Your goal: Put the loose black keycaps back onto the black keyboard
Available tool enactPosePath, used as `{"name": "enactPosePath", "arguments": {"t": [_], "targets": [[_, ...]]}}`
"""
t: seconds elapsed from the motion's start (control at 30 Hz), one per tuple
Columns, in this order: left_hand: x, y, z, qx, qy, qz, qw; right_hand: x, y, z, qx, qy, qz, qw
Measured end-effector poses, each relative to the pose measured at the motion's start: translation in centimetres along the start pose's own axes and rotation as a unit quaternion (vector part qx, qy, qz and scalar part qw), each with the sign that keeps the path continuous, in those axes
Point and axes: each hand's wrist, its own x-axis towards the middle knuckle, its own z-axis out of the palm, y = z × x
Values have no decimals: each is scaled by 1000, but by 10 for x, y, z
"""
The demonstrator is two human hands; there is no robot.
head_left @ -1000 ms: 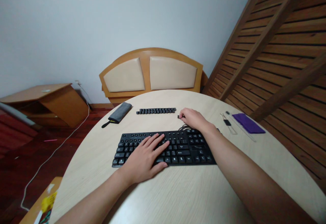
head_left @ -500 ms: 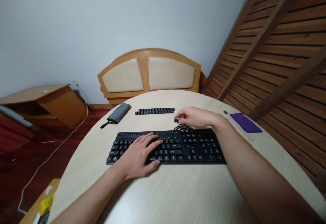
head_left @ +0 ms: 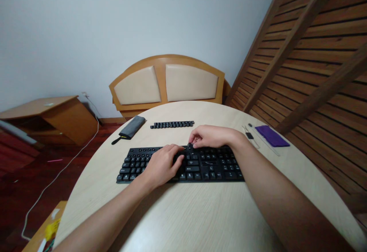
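Observation:
A black keyboard [head_left: 197, 169] lies flat across the round table in front of me. Over its middle rests my left hand [head_left: 164, 164], open, with the thumb and index finger apart near the upper keys. My right hand [head_left: 204, 136] is at the keyboard's far edge, thumb and fingertips pinched on a small black keycap [head_left: 190, 145]. Whether that keycap touches the board I cannot tell. Behind the keyboard, loose black keycaps [head_left: 173, 124] stand in neat rows on the table.
A grey pouch [head_left: 132, 127] with a black strap lies at the back left. To the right are a wire tool with a black grip [head_left: 249, 135], a thin rod-like tool [head_left: 266, 142] and a folded purple cloth [head_left: 272, 135]. A wooden headboard [head_left: 164, 77] stands beyond the table [head_left: 183, 213].
My right hand has come left and nearer, from the table behind the keyboard to its far edge, with the keycap. My left hand has shifted slightly right and up the keys.

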Motion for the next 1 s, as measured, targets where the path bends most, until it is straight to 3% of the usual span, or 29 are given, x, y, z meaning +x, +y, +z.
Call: {"name": "enactPosePath", "arguments": {"t": [0.2,0.4,1.0], "targets": [[29,-3,17,-15,30,-33,999,7,4,9,-34,-24,30,999],[22,-5,29,1,33,-29,999,11,2,14,-54,-29,36,998],[22,-5,30,-62,28,-18,998,10,-10,18,-103,-27,60,993]]}}
